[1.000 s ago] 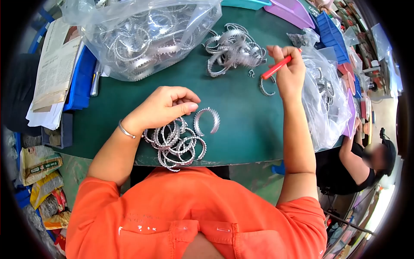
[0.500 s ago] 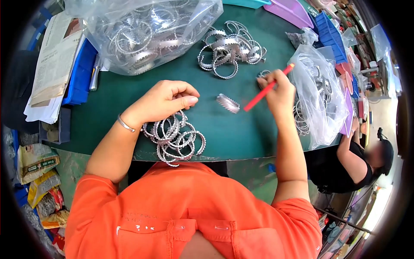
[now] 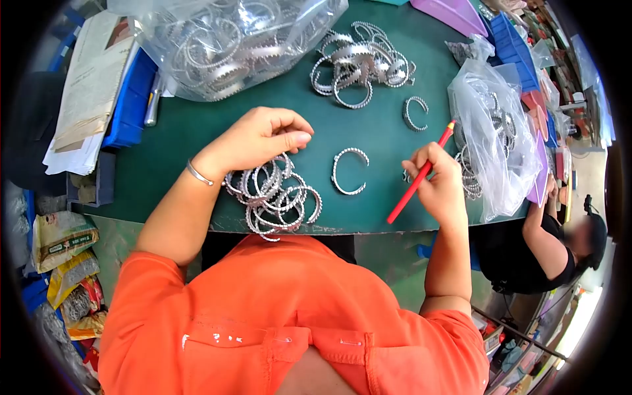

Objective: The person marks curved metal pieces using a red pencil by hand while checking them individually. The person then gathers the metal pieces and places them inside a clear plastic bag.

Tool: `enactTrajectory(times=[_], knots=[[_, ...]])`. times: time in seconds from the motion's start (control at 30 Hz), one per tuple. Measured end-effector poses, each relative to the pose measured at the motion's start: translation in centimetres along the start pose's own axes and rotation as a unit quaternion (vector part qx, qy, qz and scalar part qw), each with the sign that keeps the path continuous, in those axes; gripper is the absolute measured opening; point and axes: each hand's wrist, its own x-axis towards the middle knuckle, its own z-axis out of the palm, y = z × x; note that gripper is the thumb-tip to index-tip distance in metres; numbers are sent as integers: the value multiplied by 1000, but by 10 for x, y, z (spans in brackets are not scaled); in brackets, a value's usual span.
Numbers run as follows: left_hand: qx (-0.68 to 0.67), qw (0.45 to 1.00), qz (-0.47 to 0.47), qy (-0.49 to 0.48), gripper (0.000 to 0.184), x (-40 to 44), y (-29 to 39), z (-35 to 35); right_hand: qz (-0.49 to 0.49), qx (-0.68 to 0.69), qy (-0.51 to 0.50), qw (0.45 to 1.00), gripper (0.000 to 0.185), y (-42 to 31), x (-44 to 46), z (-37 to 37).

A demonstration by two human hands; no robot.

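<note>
My left hand [image 3: 263, 139] hovers over a heap of silver toothed-edge open bangles [image 3: 289, 209] near the table's front edge; its thumb and index finger are apart and its other fingers are partly hidden. A metal bracelet [image 3: 199, 173] circles that wrist. In my right hand [image 3: 437, 181] is a red pencil [image 3: 408, 199], slanting down to the left. A small silvery bit [image 3: 405, 176] shows at these fingertips, too small to name. Between my hands one open bangle [image 3: 334, 172] lies flat, its gap facing right. Another bangle [image 3: 406, 114] lies beyond my right hand.
A bangle pile [image 3: 355, 66] sits farther back on the green table [image 3: 263, 89]. Clear bags of bangles stand at back left [image 3: 230, 49] and right [image 3: 490, 158]. Papers [image 3: 89, 85] lean on a blue bin [image 3: 131, 108] at left. Another person [image 3: 526, 253] sits at right.
My right hand has come nearer to me with the red pencil, leaving a bangle behind it. The middle bangle, tilted on edge before, now lies flat. My left hand stays over the heap.
</note>
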Motion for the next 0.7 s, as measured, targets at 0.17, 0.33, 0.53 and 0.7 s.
enactTrajectory(times=[0.17, 0.33, 0.53, 0.7], knots=[[1, 1000, 2, -1, 22, 0, 1, 0, -98, 57, -32, 993, 25, -16, 16, 35], [8, 1000, 0, -3, 23, 0, 0, 0, -116, -21, -58, 991, 19, -12, 28, 62], [12, 1000, -6, -7, 26, 0, 0, -1, -28, -7, 24, 999, 20, -7, 41, 58], [14, 1000, -2, -8, 26, -1, 1, -2, 26, -8, 20, 999, 21, -11, 45, 51]])
